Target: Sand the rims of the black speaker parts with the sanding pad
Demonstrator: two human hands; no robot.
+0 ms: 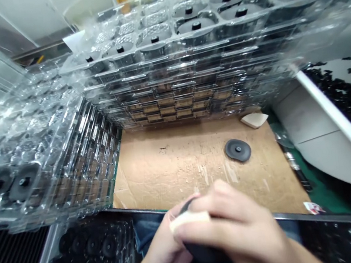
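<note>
Near the front edge of the bench, my left hand [164, 247] grips a dark part [202, 251], mostly covered by my fingers. My right hand [239, 225], slightly blurred, pinches a cream-coloured pad [188, 219] against that part. Both hands are closed and close together. Beyond them, a dark grey oval disc [237, 150] with a small knob at its centre lies on the cardboard sheet [167, 163]. A second cream pad [254, 120] rests at the sheet's far right corner.
Tall stacks of clear plastic trays stand behind [172, 68] and at left [64, 135], some pockets holding dark discs. A lower tray [121, 254] of black discs sits at front left. On the right, a white-edged bin [336, 125] borders scattered small black pieces [340, 85].
</note>
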